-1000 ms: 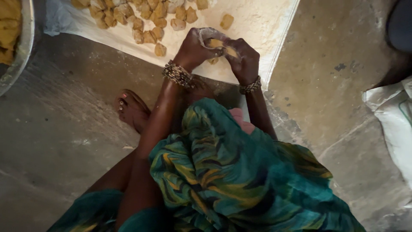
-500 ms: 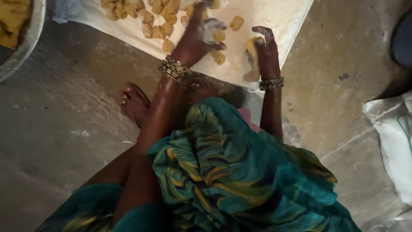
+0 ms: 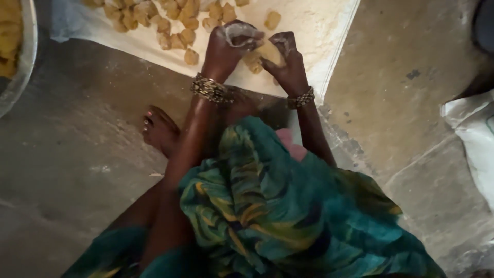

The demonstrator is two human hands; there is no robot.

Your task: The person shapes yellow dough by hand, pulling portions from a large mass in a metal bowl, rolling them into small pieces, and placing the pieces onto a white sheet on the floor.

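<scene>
I see both hands close together over the near edge of a white cloth (image 3: pixel 319 31) spread on the stone floor (image 3: pixel 77 128). My left hand (image 3: pixel 229 46) and my right hand (image 3: pixel 285 59) are closed from either side on one yellow lump of dough (image 3: pixel 268 51), fingers dusted white with flour. The lump sits between the two palms, just above the cloth. Each wrist carries a beaded bangle (image 3: pixel 210 88). On the cloth beyond the hands lie many small dough pieces (image 3: pixel 175 23), bunched toward the left, with one piece (image 3: pixel 272 19) apart on the right. A metal bowl (image 3: pixel 23 77) with yellow dough stands at the far left edge. My bare foot (image 3: pixel 159 128) rests on the floor beside the teal patterned dress (image 3: pixel 278 216). A white sack (image 3: pixel 473 139) lies at the right.
</scene>
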